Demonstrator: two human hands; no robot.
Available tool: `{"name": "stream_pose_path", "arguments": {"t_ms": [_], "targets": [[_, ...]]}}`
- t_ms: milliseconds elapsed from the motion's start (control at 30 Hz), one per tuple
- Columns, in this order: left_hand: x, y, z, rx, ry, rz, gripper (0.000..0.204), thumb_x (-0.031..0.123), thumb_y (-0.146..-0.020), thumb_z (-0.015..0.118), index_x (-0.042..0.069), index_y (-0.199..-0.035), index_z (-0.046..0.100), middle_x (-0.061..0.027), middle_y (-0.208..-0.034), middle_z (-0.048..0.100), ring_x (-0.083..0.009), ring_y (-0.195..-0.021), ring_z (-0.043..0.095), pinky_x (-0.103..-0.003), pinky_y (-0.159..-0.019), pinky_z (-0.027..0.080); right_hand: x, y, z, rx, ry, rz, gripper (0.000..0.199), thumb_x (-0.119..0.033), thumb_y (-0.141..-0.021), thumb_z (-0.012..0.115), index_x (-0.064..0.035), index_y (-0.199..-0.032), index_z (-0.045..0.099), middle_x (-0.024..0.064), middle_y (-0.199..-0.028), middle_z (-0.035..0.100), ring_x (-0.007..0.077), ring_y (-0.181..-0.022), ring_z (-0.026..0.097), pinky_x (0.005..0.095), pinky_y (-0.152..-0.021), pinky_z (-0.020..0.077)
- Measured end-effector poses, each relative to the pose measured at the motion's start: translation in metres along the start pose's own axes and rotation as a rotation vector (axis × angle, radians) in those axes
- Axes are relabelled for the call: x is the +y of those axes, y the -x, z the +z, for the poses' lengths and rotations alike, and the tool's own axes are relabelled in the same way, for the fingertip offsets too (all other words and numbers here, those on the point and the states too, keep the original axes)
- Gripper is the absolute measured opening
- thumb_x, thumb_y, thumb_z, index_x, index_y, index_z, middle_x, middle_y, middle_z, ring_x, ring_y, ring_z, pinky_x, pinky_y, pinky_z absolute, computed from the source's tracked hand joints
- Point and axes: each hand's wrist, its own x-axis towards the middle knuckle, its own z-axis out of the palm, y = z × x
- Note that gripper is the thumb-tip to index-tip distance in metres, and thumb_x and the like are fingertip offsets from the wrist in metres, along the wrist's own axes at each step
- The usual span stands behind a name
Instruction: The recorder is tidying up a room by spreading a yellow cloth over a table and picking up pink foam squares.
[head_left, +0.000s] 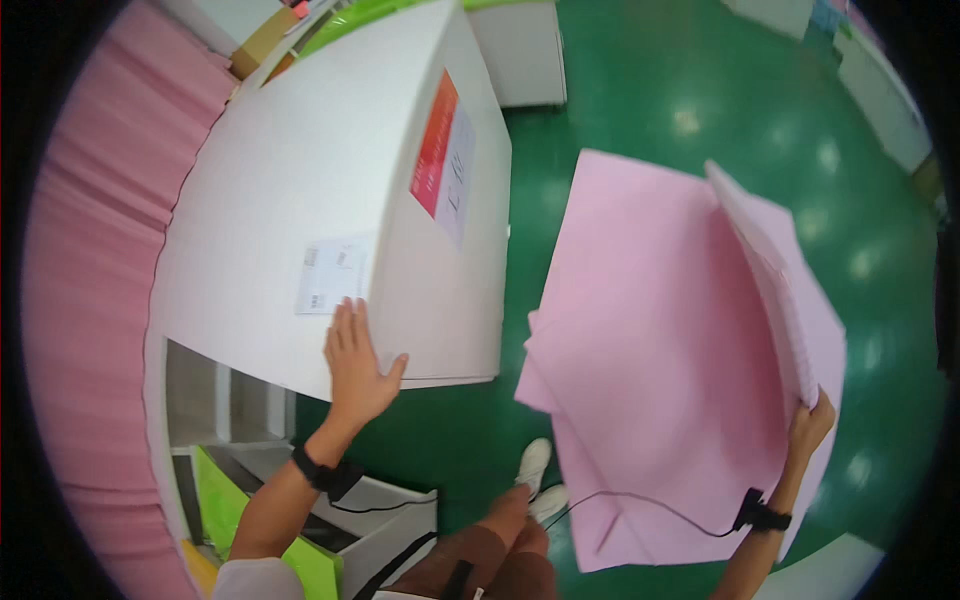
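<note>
My left hand (360, 365) rests with spread fingers on the front corner of a white cabinet top (270, 190). Its fingertips touch the lower edge of a white paper sheet (335, 275) lying there. At the right, my right hand (812, 425) grips the edge of a large pink foam sheet (775, 285), which is lifted and curls upward. Beneath it, more pink sheets (650, 330) lie stacked unevenly, some corners sticking out at the left. Both wrists carry black bands with cables.
Green floor (640, 80) runs around the pink stack. A pink curtain (110, 250) hangs at the left. Below the cabinet stand open shelf compartments (225, 400) and a bright green panel (225, 500). My white shoes (535, 462) are between cabinet and stack. Another white cabinet (520, 55) stands behind.
</note>
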Motion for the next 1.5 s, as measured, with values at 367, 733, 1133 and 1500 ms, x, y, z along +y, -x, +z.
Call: {"name": "stream_pose_path", "arguments": {"t_ms": [367,733,1133,1500], "targets": [[-0.029,-0.001,0.004,0.212,0.247,-0.141,0.069,0.025,-0.075,0.061,-0.005,-0.132,0.037,-0.0273,-0.138,0.034,-0.0406,-0.132,0.027,-0.052,-0.111,0.016,-0.366,-0.067,-0.226,0.183,-0.772,-0.228,0.005,-0.002,-0.054,0.05,0.0009,-0.058,0.049,0.0015,-0.052,0.039,0.0091,-0.049,0.035,0.027,-0.046,0.0264],[-0.17,-0.09,-0.18,-0.269,2.459,-0.411,0.083,0.075,-0.082,0.031,0.003,-0.117,0.053,-0.0163,-0.11,0.06,-0.0299,-0.103,0.056,-0.043,-0.088,0.044,-0.642,0.091,-0.301,-0.037,-0.718,-0.807,0.012,-0.004,-0.05,0.059,-0.0023,-0.056,0.048,0.0063,-0.049,0.036,0.021,-0.043,0.035,0.0312,-0.044,0.0266],[-0.297,-0.157,-0.364,-0.162,1.585,0.504,0.086,0.067,-0.085,0.04,0.005,-0.143,0.028,-0.0138,-0.138,0.041,-0.0201,-0.127,0.04,-0.033,-0.104,0.033,-0.703,0.171,-0.288,-0.237,-0.796,-1.307,0.019,-0.003,-0.051,0.062,-0.0074,-0.056,0.043,0.0047,-0.053,0.035,0.0225,-0.042,0.034,0.0333,-0.042,0.0257],[-0.14,-0.18,-0.417,-0.564,1.141,0.432,0.07,0.075,-0.078,0.037,0.009,-0.094,0.055,0.0007,-0.084,0.05,-0.0047,-0.067,0.048,-0.018,-0.056,0.036,-0.599,0.161,-0.239,-0.227,-0.894,-0.715,0.018,0.0,-0.06,0.063,-0.0042,-0.074,0.052,0.0104,-0.065,0.044,0.0283,-0.057,0.046,0.0369,-0.051,0.0341]]}}
